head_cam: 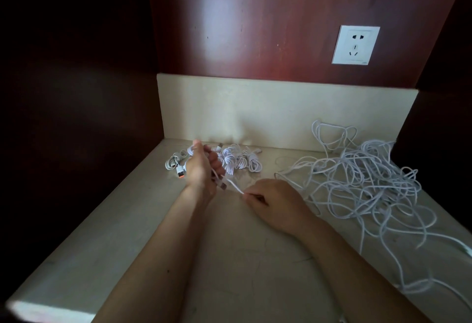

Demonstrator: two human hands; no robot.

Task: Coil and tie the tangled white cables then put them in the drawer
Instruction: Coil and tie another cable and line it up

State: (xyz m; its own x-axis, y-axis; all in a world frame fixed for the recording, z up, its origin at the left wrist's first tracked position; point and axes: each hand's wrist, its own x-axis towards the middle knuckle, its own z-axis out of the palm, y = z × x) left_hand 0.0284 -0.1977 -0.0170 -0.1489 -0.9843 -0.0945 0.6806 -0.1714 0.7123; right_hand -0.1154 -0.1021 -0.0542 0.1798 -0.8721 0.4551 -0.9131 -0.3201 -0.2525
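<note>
Cables, white and thin, lie in a loose tangle point(357, 182) along the right edge of the bench point(229, 259), with strands trailing toward the front right corner. At the back edge, left of the middle, sits a row of tied bundles point(240, 160), and just beside them is a plug point(180, 172) with an orange tip. The left hand point(201, 167) is raised over that row, fingers curled round a small coil point(191, 150). The right hand point(273, 202), near the middle of the bench, pinches the coil's free tail point(233, 186), which is drawn straight between the two hands. No drawer shows from where I stand.

To my eye this stuff is light, limp and a bit springy. The loops will want to open unless the coil is held tight, and the smooth jacket could slip in a weak pinch. It is best taken close to the coil for the wrap. A fresh one is best drawn out by a plug end, since pulling mid-strand would likely tighten knots.
</note>
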